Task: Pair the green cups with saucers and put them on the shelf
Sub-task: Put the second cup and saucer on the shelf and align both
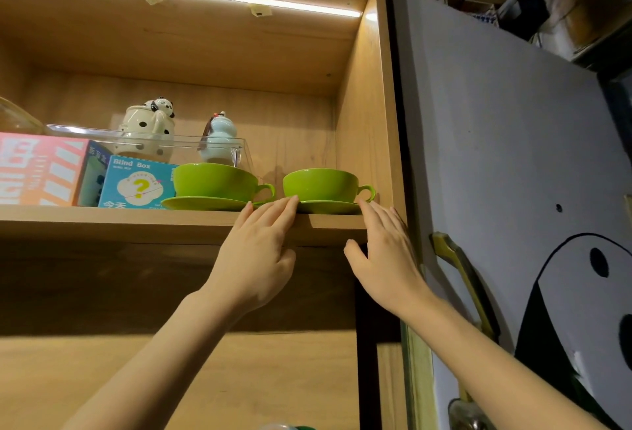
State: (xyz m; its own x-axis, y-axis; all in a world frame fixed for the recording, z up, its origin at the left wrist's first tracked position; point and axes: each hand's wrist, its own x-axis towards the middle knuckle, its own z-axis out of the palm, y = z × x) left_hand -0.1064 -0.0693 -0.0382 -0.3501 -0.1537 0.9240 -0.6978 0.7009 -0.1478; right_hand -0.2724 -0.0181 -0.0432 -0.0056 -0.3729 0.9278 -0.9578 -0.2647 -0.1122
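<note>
Two green cups stand on green saucers on the wooden shelf (102, 222), handles pointing right. The left cup (215, 182) rests on its saucer (201, 204); the right cup (319, 185) rests on its saucer (330, 207) near the shelf's right wall. My left hand (256, 255) lies flat against the shelf's front edge, fingertips touching the right saucer's left rim. My right hand (384, 255) is spread at the saucer's right side, fingertips by its rim under the handle. Neither hand holds anything.
A blue "Blind Box" carton (133, 183) and a pink box (37, 169) stand left of the cups. Behind them a clear tray (178, 142) holds a panda teapot (148, 128) and a pale blue figurine (219, 137). A grey door (513, 156) with a brass handle (461, 269) stands right.
</note>
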